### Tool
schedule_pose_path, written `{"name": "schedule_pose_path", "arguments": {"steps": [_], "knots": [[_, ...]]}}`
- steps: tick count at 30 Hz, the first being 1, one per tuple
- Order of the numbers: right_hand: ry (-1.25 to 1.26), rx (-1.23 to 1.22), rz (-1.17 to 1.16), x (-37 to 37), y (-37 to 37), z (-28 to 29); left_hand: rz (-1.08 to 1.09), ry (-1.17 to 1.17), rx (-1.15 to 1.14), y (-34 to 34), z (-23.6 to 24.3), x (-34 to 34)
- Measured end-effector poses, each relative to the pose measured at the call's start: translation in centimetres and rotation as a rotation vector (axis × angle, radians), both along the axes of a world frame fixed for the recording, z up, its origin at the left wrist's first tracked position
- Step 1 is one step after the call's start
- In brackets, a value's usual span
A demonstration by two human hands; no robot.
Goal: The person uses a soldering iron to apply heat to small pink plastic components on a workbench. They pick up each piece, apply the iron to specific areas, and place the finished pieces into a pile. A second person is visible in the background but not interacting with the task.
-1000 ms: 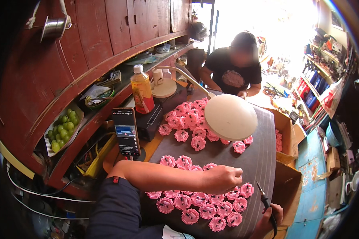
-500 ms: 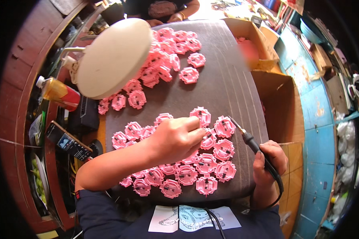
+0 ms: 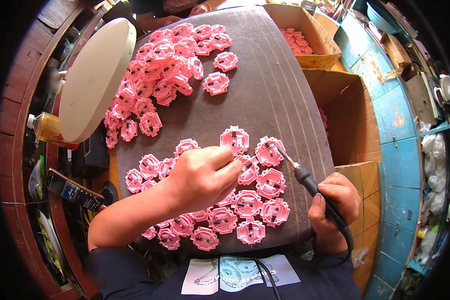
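Note:
My right hand [image 3: 335,210] grips a soldering iron [image 3: 306,179] with a black handle and cable. Its metal tip reaches the edge of a pink plastic part [image 3: 269,151], seeming to touch the small dark piece inside. Over the near group of similar pink parts hovers my left hand [image 3: 205,172], fingers closed in a pinch. Whatever those fingertips hold is hidden or too thin to see. Beside them lies another pink part [image 3: 248,170], and a further pink part [image 3: 234,139] sits just beyond. Most of these parts carry small black pieces.
A heap of pink parts [image 3: 160,70] covers the far left of the dark table [image 3: 265,90]. A round pale lamp head [image 3: 97,80] overhangs the left side, near a phone [image 3: 75,191] and a bottle [image 3: 49,127]. Cardboard boxes [image 3: 342,115] stand right. Another person's hand [image 3: 200,9] shows at the far edge.
The soldering iron's tip has come from just right of a pink part onto that part. My left hand stays pinched over the group. The whole view has shifted slightly.

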State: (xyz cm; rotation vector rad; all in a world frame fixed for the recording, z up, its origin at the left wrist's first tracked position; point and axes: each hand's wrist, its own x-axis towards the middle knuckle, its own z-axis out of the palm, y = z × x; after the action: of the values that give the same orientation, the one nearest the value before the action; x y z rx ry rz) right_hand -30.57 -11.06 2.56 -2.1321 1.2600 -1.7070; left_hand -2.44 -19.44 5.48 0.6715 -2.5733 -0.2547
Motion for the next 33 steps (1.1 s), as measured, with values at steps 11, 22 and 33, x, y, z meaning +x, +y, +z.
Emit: {"name": "schedule_pose_path", "arguments": {"steps": [11, 22, 33], "knots": [[0.033, 0.015, 0.031, -0.04, -0.05, 0.23, -0.016, 0.004, 0.023, -0.12, -0.26, -0.2], [0.044, 0.016, 0.045, -0.09, -0.1, 0.34, -0.011, 0.002, 0.029, -0.3, -0.35, -0.25], [0.04, 0.024, 0.046, -0.02, -0.14, 0.39, -0.002, 0.006, 0.021, -0.64, -0.73, -0.45]]}}
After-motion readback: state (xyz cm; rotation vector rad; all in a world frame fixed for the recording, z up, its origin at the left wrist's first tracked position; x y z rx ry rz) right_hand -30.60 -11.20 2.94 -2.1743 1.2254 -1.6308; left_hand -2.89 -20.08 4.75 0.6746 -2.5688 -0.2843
